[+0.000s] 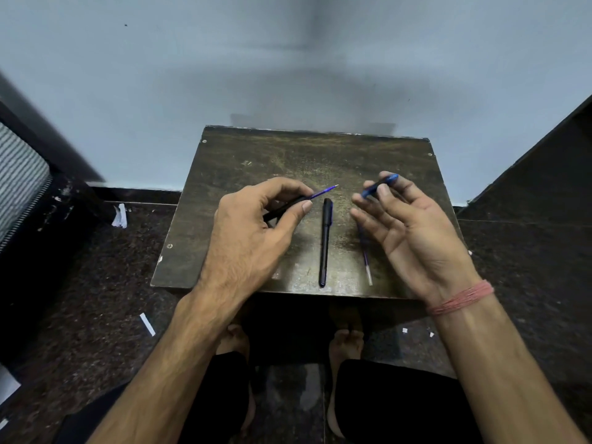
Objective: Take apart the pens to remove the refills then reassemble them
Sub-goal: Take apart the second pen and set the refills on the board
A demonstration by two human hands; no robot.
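Our left hand pinches a black pen barrel, its blue refill poking out toward 2 o'clock with a fine tip. Our right hand lies palm-up, fingers loosely spread, with thumb and forefinger closed on a short blue pen piece. Between them, at the centre of the dark wooden worktop, we see a whole black pen lying along the 12-to-6 line. A loose refill, purple with a clear end, lies at 4 o'clock, partly under our right hand. No writing on the pens is readable to us.
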